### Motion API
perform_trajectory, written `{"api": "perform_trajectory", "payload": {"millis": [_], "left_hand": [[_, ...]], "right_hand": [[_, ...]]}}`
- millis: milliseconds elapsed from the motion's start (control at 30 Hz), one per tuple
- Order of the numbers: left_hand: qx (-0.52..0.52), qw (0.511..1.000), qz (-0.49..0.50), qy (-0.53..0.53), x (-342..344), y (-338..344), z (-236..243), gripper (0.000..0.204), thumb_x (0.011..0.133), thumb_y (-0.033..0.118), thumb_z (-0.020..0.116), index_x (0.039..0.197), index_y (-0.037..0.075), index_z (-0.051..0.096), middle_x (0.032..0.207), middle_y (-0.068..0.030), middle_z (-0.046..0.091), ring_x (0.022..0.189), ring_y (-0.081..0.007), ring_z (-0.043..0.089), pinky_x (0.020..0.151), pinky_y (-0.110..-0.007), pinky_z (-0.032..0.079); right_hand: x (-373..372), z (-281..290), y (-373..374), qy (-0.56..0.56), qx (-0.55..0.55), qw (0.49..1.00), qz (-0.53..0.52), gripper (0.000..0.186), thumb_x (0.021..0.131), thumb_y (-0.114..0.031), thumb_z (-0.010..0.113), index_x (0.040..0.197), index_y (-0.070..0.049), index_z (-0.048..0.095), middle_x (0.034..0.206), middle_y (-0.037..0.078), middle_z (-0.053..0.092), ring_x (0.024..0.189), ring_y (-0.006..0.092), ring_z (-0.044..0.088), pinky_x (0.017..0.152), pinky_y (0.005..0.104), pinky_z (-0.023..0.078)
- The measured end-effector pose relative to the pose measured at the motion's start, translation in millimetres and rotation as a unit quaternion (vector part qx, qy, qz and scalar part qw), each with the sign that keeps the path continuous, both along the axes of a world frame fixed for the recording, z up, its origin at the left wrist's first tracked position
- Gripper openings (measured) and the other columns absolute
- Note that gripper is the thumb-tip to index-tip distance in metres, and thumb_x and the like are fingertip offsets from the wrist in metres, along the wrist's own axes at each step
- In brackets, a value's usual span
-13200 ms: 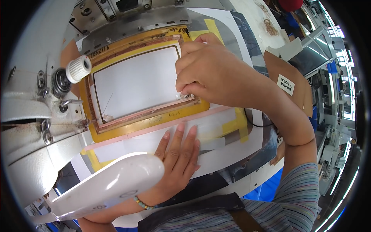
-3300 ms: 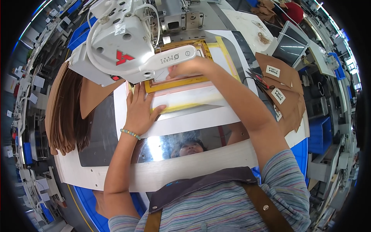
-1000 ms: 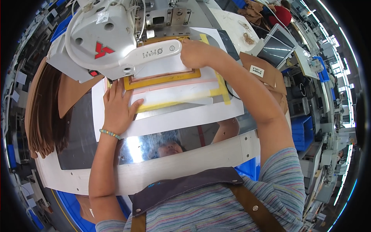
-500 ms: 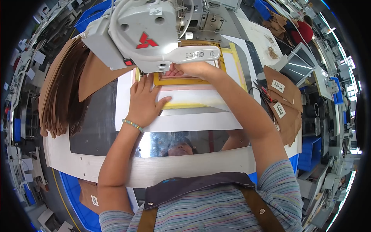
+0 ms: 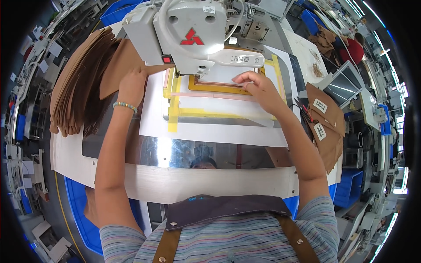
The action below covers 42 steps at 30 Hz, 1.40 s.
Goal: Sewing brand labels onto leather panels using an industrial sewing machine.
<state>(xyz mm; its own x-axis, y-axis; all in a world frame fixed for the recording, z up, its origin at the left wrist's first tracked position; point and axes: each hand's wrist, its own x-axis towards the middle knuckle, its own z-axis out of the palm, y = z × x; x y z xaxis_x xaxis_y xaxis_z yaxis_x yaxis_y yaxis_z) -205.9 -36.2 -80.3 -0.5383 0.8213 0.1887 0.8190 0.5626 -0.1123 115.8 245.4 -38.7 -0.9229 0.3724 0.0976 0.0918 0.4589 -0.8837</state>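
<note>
My left hand (image 5: pixel 133 85), with a beaded bracelet on its wrist, has its fingers closed at the lower edge of a brown fabric panel (image 5: pixel 120 63). This panel lies beside the sewing machine head (image 5: pixel 186 41), its narrow end reaching under the machine. My right hand (image 5: pixel 263 92) hovers over the near right part of a yellow-edged clamp frame (image 5: pixel 219 88); its fingers are loosely curved and apart, with nothing visible in them. Under the frame lies a white sheet (image 5: pixel 153 120) with yellow tape strips (image 5: pixel 173 116) and a pink strip (image 5: pixel 206 95).
A thick stack of brown panels (image 5: pixel 79 83) hangs at the left. Labelled brown pieces (image 5: pixel 322 127) lie at the right, beside red-handled scissors (image 5: pixel 308 115). A shiny metal plate (image 5: pixel 210 151) runs along the near side. Blue bins (image 5: pixel 348 188) stand below the table.
My left hand has moved left from the white sheet to the brown panel. My right hand has drawn back from under the machine head, toward the right. The view has shifted slightly.
</note>
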Motion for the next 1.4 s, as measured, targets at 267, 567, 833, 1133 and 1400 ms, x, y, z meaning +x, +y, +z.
{"api": "perform_trajectory", "payload": {"millis": [267, 567, 833, 1133, 1400], "left_hand": [[0.119, 0.992, -0.035, -0.037, 20.4, -32.1, 6.5, 0.016, 0.087, 0.005, 0.065, 0.102, 0.002, 0.068, 0.102, -0.0172, 0.068, 0.097, -0.0406, 0.069, 0.085, -0.052, 0.057], [0.159, 0.974, -0.04, -0.158, 67.1, -96.8, 13.5, 0.031, 0.085, 0.006, 0.068, 0.116, 0.003, 0.07, 0.109, -0.0167, 0.069, 0.101, -0.0404, 0.069, 0.087, -0.051, 0.056], [0.05, 0.998, 0.015, 0.031, 42.6, -169.8, 11.6, 0.042, 0.091, -0.004, 0.06, 0.13, 0.005, 0.073, 0.12, -0.011, 0.07, 0.109, -0.0327, 0.067, 0.092, -0.043, 0.057], [0.028, 0.997, 0.064, 0.044, 33.1, -174.3, 2.3, 0.038, 0.092, -0.004, 0.061, 0.128, 0.002, 0.074, 0.12, -0.0139, 0.071, 0.11, -0.0329, 0.068, 0.095, -0.044, 0.058], [0.047, 0.999, 0.001, -0.011, 47.4, -174.3, 15.3, 0.045, 0.091, -0.011, 0.055, 0.132, -0.002, 0.072, 0.125, -0.0158, 0.071, 0.112, -0.0368, 0.068, 0.1, -0.046, 0.057]], "right_hand": [[17.6, 0.3, -53.0, 0.07, 0.293, 0.944, 0.135, 0.019, 0.097, -0.003, 0.059, 0.112, -0.002, 0.071, 0.119, 0.015, 0.073, 0.114, 0.0334, 0.07, 0.099, 0.0415, 0.056], [-60.6, -33.5, -138.8, 0.087, 0.482, 0.858, 0.153, 0.02, 0.088, -0.014, 0.074, 0.105, -0.005, 0.07, 0.102, 0.011, 0.07, 0.098, 0.0294, 0.071, 0.086, 0.0403, 0.059], [-57.5, -41.5, -132.9, 0.092, 0.589, 0.795, 0.113, 0.03, 0.078, -0.012, 0.076, 0.106, -0.006, 0.065, 0.089, 0.007, 0.065, 0.083, 0.0226, 0.069, 0.068, 0.0318, 0.056], [-42.6, -37.0, -104.3, 0.104, 0.618, 0.772, 0.106, 0.015, 0.081, -0.011, 0.073, 0.094, -0.009, 0.066, 0.094, 0.004, 0.064, 0.09, 0.0205, 0.066, 0.073, 0.0319, 0.056], [-24.9, -45.7, -113.7, 0.113, 0.603, 0.777, 0.142, 0.012, 0.078, -0.01, 0.073, 0.088, -0.007, 0.067, 0.089, 0.006, 0.062, 0.083, 0.0189, 0.065, 0.063, 0.0309, 0.055]]}}
